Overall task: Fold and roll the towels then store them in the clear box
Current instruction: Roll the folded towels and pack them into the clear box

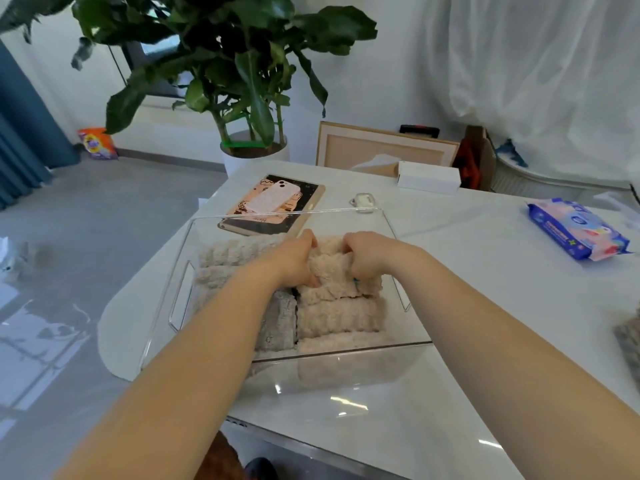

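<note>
On white table, toward the left edge: clear box, packed with rolled towels. Inside, at far right, atop those: beige roll, clamped from both sides by left hand and right hand, fingers curled into it.

Nothing here can be read. The blue wipes pack on the surface carries a round logo and lines of print, all too blurred to make out. The orange bag on the floor shows a purple emblem whose lettering is just as illegible.
</note>
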### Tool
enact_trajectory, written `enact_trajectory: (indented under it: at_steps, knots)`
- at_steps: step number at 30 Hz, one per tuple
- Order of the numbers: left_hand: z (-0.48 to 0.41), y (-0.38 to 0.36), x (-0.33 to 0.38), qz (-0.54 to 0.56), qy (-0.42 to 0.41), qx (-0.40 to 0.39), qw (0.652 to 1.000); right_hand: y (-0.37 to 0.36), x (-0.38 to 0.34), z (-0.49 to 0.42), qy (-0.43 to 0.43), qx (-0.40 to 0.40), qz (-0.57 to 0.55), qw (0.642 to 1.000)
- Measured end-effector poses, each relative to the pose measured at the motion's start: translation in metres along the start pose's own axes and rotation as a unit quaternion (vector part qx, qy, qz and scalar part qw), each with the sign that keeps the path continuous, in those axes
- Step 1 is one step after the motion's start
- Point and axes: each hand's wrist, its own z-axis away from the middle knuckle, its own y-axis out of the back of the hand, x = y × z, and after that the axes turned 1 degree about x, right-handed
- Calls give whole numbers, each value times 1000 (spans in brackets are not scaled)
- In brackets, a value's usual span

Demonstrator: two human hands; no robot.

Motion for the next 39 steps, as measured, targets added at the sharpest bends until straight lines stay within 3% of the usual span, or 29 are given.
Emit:
enact_trajectory:
  at_steps: [6,11,16,22,30,35,39]
  knots:
    - [0,-1,0,-79,-7,21,997,-21,-3,5,10,113,41,993]
    - [-2,-4,0,-211,-35,44,976,-23,0,8,41,67,112,991]
    - [-4,-8,2,-225,-33,20,974,-24,0,6,37,80,142,986]
    - [1,5,4,-227,-95,148,958,-16,-2,10,52,180,141,972]
    - [-9,-15,-7,-288,-10,50,956,-34,0,-4,14,37,196,980]
    - [-1,-10,-6,-256,-21,39,966,-28,-3,2,-1,28,256,966]
    - [13,9,3,-198,-21,24,980,-3,3,20,-9,63,229,971]
